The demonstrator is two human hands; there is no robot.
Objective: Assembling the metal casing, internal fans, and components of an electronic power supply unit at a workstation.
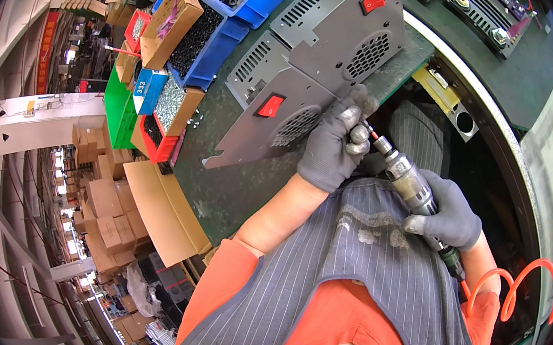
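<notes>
My right hand (pixel 448 212), in a grey glove, is wrapped around a pneumatic screwdriver (pixel 409 182), with the thumb along its body. Its bit points up and left, toward my gloved left hand (pixel 336 142). The fingers of that hand are curled together close to the bit's tip; whatever they pinch is too small or hidden to name. Just beyond it stand two grey sheet-metal panels, a nearer one (pixel 246 135) and a farther one (pixel 325 48). Each has a red rocker switch and a round patch of vent holes.
An orange coiled hose (pixel 511 295) runs from the screwdriver toward the right. Blue bins (pixel 212 46) of black parts and a cardboard box (pixel 184 111) of small screws line the green bench (pixel 210 189) at left. A yellow bracket (pixel 439 89) lies at the bench edge. Cartons (pixel 109 201) are stacked behind.
</notes>
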